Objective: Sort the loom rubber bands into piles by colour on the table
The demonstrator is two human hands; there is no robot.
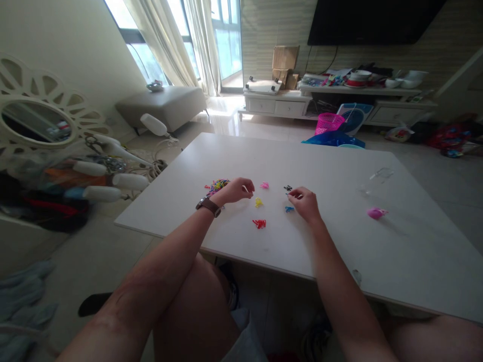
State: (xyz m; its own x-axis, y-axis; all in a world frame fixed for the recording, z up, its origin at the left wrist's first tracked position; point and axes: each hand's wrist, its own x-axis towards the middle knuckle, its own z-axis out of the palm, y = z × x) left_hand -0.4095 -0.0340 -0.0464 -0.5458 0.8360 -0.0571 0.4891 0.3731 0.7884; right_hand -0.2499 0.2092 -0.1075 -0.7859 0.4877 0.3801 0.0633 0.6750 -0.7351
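My left hand (240,190), with a dark watch (209,205) on its wrist, hovers over the table beside a mixed heap of colourful rubber bands (218,187). Its fingers curl in and the tips are close together; anything between them is too small to make out. My right hand (306,202) pinches what looks like a small blue rubber band (287,194), between a black pile (288,187) and a blue pile (289,209). Near the left hand lie a pink pile (264,185) and a yellow pile (258,202). A red pile (259,223) sits closer to me.
On the white table (320,251), a pink object (376,213) and a clear container (381,175) stand to the right. Beyond the far edge are a pink basket (330,122) and a low cabinet (289,107). A white lamp (130,181) lies left of the table.
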